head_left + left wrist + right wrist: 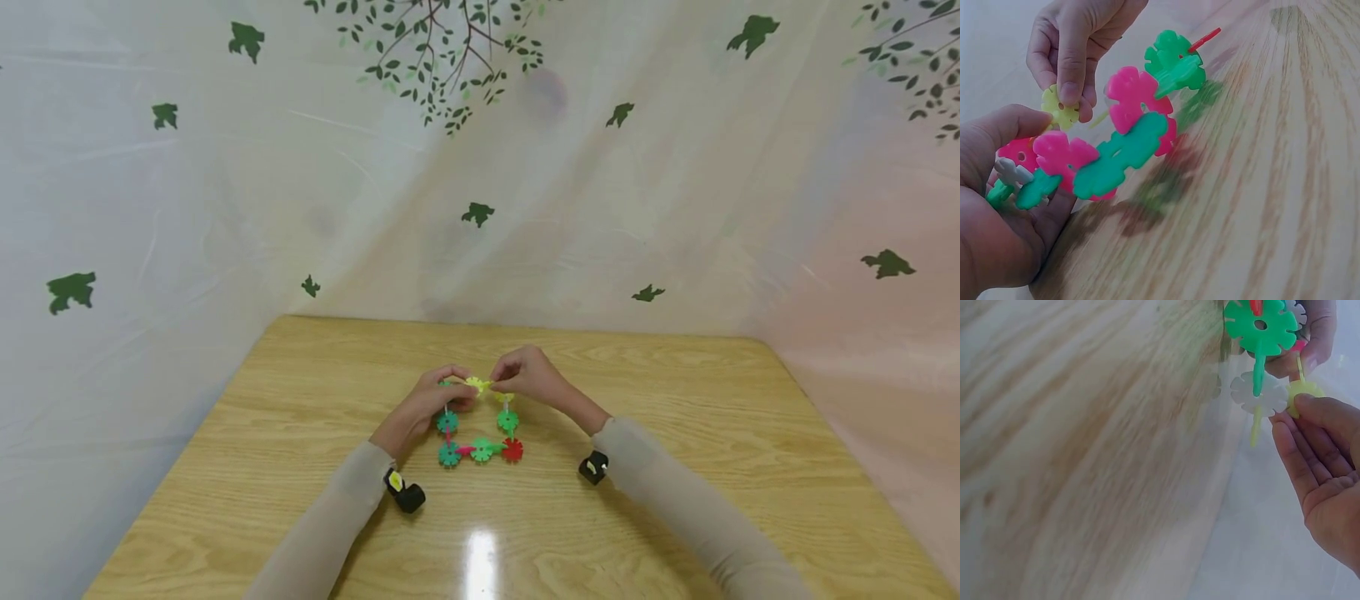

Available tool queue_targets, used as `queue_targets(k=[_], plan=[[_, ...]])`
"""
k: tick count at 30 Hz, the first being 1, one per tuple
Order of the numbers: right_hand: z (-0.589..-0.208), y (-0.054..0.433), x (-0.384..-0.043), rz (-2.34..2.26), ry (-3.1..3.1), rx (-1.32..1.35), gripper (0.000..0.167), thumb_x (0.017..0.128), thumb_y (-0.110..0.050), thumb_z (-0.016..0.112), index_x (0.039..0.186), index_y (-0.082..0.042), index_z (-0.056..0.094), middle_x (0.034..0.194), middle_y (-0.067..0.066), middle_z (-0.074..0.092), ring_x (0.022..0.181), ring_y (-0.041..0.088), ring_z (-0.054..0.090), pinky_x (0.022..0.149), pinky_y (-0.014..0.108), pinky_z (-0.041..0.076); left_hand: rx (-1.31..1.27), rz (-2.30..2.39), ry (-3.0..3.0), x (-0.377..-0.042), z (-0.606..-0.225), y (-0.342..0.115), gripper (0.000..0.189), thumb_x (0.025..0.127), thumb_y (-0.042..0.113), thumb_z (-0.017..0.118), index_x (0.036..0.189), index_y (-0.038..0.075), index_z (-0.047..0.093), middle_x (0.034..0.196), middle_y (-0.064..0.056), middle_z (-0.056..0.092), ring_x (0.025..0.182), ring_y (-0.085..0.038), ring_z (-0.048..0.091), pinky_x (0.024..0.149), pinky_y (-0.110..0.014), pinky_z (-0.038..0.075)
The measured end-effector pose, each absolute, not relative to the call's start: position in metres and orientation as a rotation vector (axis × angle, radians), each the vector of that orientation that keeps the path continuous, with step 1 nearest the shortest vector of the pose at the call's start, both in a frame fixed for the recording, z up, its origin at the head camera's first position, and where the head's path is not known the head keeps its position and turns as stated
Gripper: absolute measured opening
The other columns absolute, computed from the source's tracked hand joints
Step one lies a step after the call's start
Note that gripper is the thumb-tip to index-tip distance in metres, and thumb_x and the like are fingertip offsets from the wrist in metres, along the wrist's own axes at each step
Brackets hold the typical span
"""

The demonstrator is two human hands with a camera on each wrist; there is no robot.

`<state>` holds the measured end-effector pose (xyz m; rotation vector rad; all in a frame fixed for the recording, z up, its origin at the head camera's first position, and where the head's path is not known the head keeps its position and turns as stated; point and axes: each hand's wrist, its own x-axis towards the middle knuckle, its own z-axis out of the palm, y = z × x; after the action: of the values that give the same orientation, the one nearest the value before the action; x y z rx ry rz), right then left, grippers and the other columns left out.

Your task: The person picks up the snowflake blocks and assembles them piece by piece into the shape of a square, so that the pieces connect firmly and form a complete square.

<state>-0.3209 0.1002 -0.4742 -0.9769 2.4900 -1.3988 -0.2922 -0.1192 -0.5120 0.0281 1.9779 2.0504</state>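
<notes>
A chain of slotted plastic snowflake discs, bent into a near-square in the head view, runs between the two hands. Its teal disc [449, 454], green disc [482, 451] and red disc [513, 450] form the side nearest the person. The left hand [429, 404] holds the far left part of the chain; in the left wrist view its thumb lies by a yellow disc [1060, 107], with pink discs [1065, 153] beside the fingers. From the other side, the right hand [531, 375] pinches that yellow disc. A whitish disc [1259, 394] hangs in the chain near the right fingertips.
The wooden table [300, 517] reaches out on all sides of the hands. Behind it hangs a pale cloth backdrop [390, 250] with printed leaves and branches. Black wrist cameras [405, 493] sit on both sleeves.
</notes>
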Motion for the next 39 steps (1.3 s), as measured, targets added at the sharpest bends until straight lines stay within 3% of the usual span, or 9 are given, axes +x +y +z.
queue_targets(k=[9,14,22,28,33,39], plan=[[-0.472,0.095,-0.318,-1.404,2.490,-1.010,0.005,0.087,0.003,0.076,0.082,0.001,0.077,0.084,0.015,0.076,0.074,0.008,0.070,0.069,0.023,0.060,0.063,2.069,1.975,-0.291,-0.509,-0.119,0.010,0.091,0.001,0.071,0.098,0.006,0.067,0.079,-0.001,0.071,0.075,-0.011,0.071,0.072,-0.024,0.060],[-0.472,0.094,-0.318,-1.356,2.518,-1.034,0.006,0.087,0.002,0.077,0.082,0.001,0.076,0.083,0.016,0.076,0.074,0.014,0.071,0.069,0.022,0.059,0.108,2.041,1.984,-0.292,-0.510,-0.121,0.010,0.091,0.001,0.070,0.100,0.005,0.066,0.081,-0.002,0.072,0.077,-0.011,0.070,0.073,-0.024,0.059],[-0.476,0.094,-0.321,-1.275,2.545,-1.056,0.007,0.090,-0.002,0.076,0.083,-0.003,0.075,0.082,0.011,0.075,0.073,0.009,0.068,0.068,0.022,0.058,0.141,2.028,1.991,-0.291,-0.513,-0.121,0.008,0.093,0.002,0.067,0.101,0.002,0.065,0.083,-0.001,0.072,0.080,-0.010,0.069,0.075,-0.024,0.059],[-0.475,0.095,-0.322,-1.238,2.552,-1.061,0.004,0.091,-0.005,0.076,0.088,-0.003,0.075,0.087,0.010,0.075,0.079,0.011,0.070,0.074,0.024,0.059,0.089,2.036,2.005,-0.289,-0.514,-0.120,0.018,0.093,0.003,0.068,0.110,-0.002,0.066,0.088,0.003,0.069,0.080,-0.009,0.069,0.077,-0.024,0.059],[-0.470,0.099,-0.323,-1.191,2.506,-1.050,0.005,0.091,-0.006,0.076,0.094,-0.002,0.075,0.095,0.012,0.075,0.089,0.020,0.072,0.079,0.029,0.062,0.061,2.042,2.013,-0.289,-0.516,-0.119,0.024,0.092,0.005,0.069,0.114,-0.003,0.067,0.096,-0.001,0.067,0.080,-0.010,0.069,0.076,-0.024,0.059],[-0.466,0.109,-0.328,-1.195,2.451,-0.990,0.019,0.093,-0.003,0.072,0.111,0.003,0.072,0.111,0.019,0.073,0.102,0.031,0.070,0.088,0.037,0.061,0.044,2.048,2.005,-0.290,-0.514,-0.120,0.025,0.091,0.005,0.069,0.114,-0.002,0.066,0.092,0.000,0.067,0.078,-0.010,0.068,0.073,-0.024,0.058]])
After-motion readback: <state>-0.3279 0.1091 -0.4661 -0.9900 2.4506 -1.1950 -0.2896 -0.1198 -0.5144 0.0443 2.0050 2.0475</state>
